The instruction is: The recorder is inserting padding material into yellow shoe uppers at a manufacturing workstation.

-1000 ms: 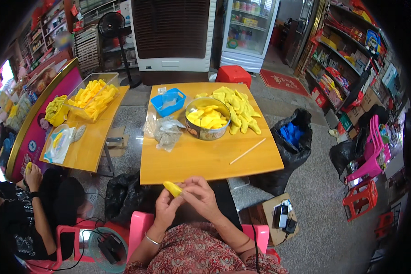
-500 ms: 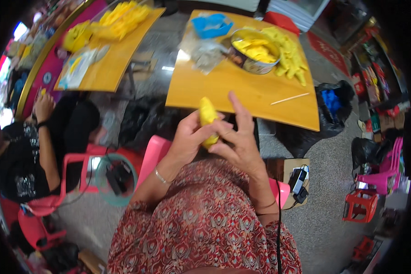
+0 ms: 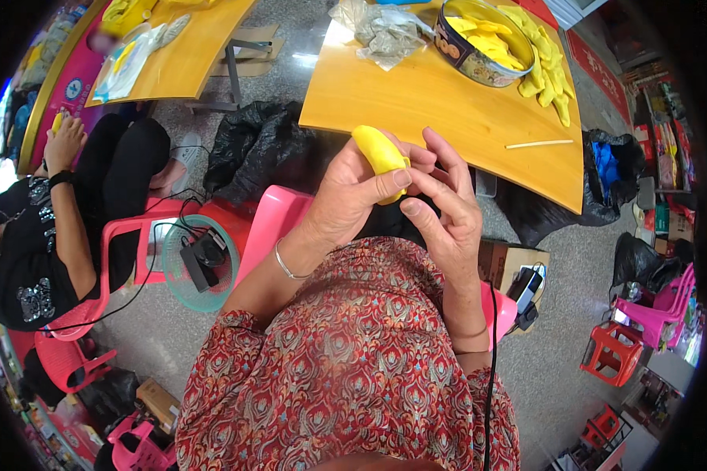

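Observation:
My left hand (image 3: 342,192) is closed around a plump, curved yellow piece (image 3: 381,153) shaped like a small banana. Its rounded end points up and away from me, and the left thumb presses on its lower part. My right hand (image 3: 452,208) is close beside it. The right index fingertip reaches the piece's lower end near the left thumb, while the other right fingers stand apart. Beyond the hands, a round tin (image 3: 483,47) holds several flat yellow pieces (image 3: 487,39). Next to the tin lies a heap of yellow finger-shaped pieces (image 3: 546,67).
A thin wooden stick (image 3: 538,144) and crumpled clear plastic (image 3: 385,35) lie on the yellow table (image 3: 432,102). Black bags (image 3: 259,145) sit under it. A seated person (image 3: 35,251) is at the left, near a green basket (image 3: 200,294) with a black adapter. A cable (image 3: 491,377) hangs by my right side.
The view has tilted down, so the table sits higher. The yellow piece stays in my left hand, now tilted with its top to the left. My right fingers have shifted slightly away from it.

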### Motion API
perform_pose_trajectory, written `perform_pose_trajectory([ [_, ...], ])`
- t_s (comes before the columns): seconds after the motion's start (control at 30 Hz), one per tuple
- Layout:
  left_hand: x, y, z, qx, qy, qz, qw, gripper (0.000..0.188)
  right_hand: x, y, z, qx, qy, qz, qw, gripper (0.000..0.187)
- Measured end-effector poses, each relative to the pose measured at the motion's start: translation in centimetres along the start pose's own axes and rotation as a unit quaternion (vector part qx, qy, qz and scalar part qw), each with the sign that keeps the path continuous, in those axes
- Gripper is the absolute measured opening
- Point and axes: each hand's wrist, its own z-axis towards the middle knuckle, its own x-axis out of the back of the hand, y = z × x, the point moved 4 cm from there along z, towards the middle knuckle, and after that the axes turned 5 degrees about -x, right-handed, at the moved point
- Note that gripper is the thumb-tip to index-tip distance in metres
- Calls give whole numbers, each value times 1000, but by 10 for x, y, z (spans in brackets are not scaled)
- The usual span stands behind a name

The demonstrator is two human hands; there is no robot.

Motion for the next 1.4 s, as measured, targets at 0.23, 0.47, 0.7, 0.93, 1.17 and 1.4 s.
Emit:
perform_pose_trajectory([
  [0.23,-3,8,9,29,-73,27,997,49,1,8,6,-16,2,55,998,33],
  [0.47,1,8,7,38,-69,78,994,52,-7,28,6,2,-83,186,979,48],
  [0.7,-5,11,2,33,-73,72,994,40,-16,32,3,12,-114,248,962,63],
  [0.93,-8,-3,1,72,-63,-48,994,44,-9,15,5,41,-40,149,987,48],
  [1.17,2,-10,7,61,-63,-65,994,58,-7,17,10,-30,-19,187,982,23],
  [1.4,10,-17,9,56,-71,-99,991,57,-5,20,7,-37,1,202,979,23],
])
